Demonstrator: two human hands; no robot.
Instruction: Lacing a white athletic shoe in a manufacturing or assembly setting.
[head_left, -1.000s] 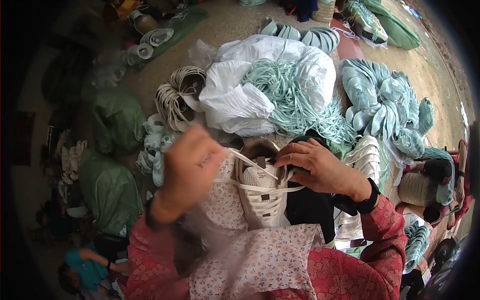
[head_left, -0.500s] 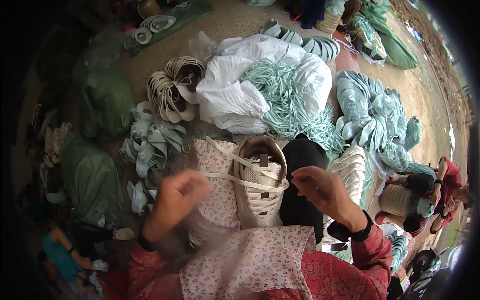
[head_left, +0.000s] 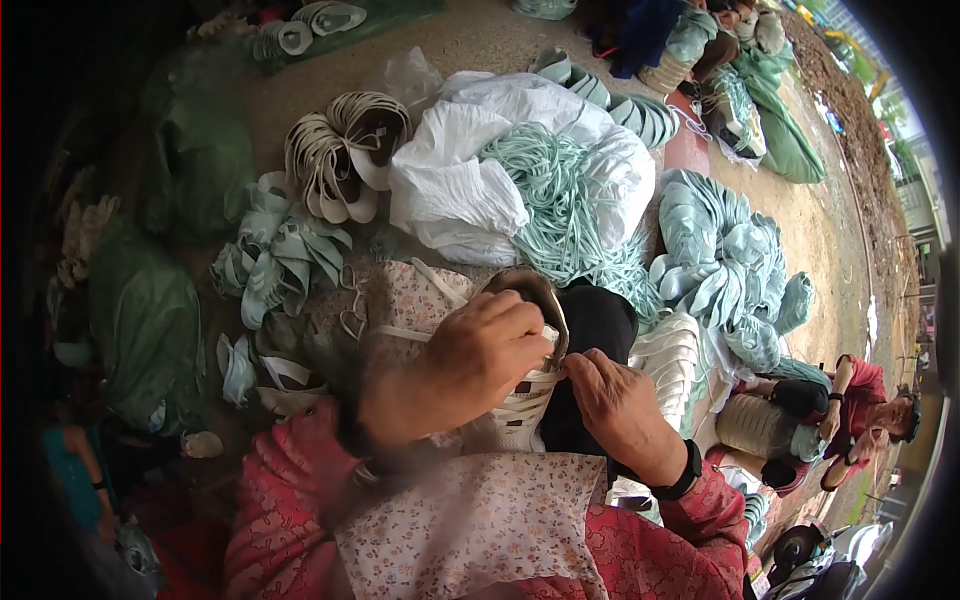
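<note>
A loose lace (head_left: 438, 281) trails left of the left hand (head_left: 475, 360), whose fingers bend over the shoe (head_left: 516, 430); whether they grip is hidden. The shoe rests beneath that hand on the lap (head_left: 470, 520), probably to free both hands. Just beside, the right hand (head_left: 618, 408) pinches at its edge, perhaps steadying it; what is pinched is unclear.
</note>
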